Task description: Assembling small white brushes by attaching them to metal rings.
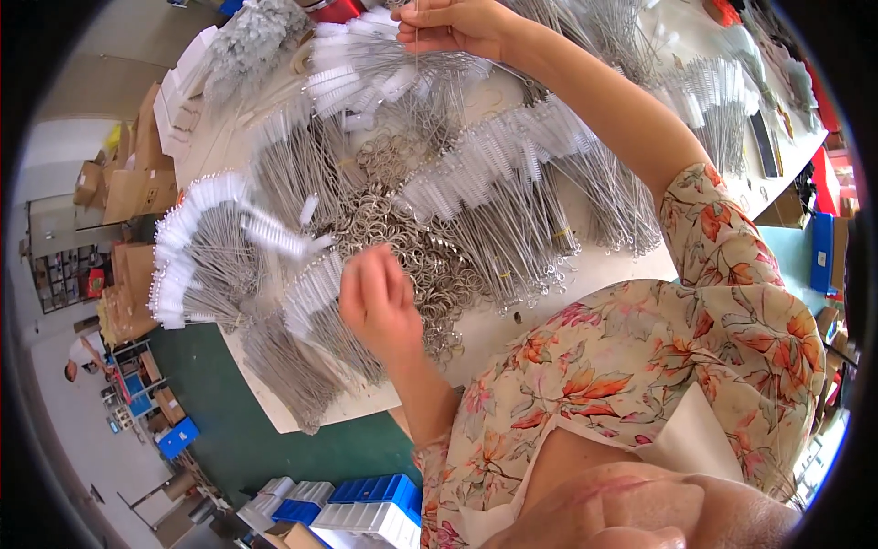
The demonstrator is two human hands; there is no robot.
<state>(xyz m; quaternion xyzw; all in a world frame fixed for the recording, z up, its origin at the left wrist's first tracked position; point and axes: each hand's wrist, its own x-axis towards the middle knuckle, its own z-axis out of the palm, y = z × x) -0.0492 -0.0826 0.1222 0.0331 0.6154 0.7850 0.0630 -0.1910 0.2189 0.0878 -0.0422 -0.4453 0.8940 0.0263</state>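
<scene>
My left hand (377,300) is closed in a loose fist above the table, beside a heap of metal rings (412,261). What its fingers hold, if anything, is hidden. A white-bristled brush (274,236) lies just left of it, its end near the fingers. My right arm reaches to the far side, where my right hand (457,26) pinches a thin wire stem (417,41). Below that hand lies a pile of white-bristled brushes (357,73). Bundled wire-handled brushes (494,165) lie right of the rings, their looped ends toward me.
More brush bundles cover the white table (274,398), including a curved stack (174,265) at the left. A grey bristly heap (256,50) stands at the back left. Cardboard boxes (137,192) lie beyond the left edge. Blue and white bins (366,508) stand on the green floor (206,393).
</scene>
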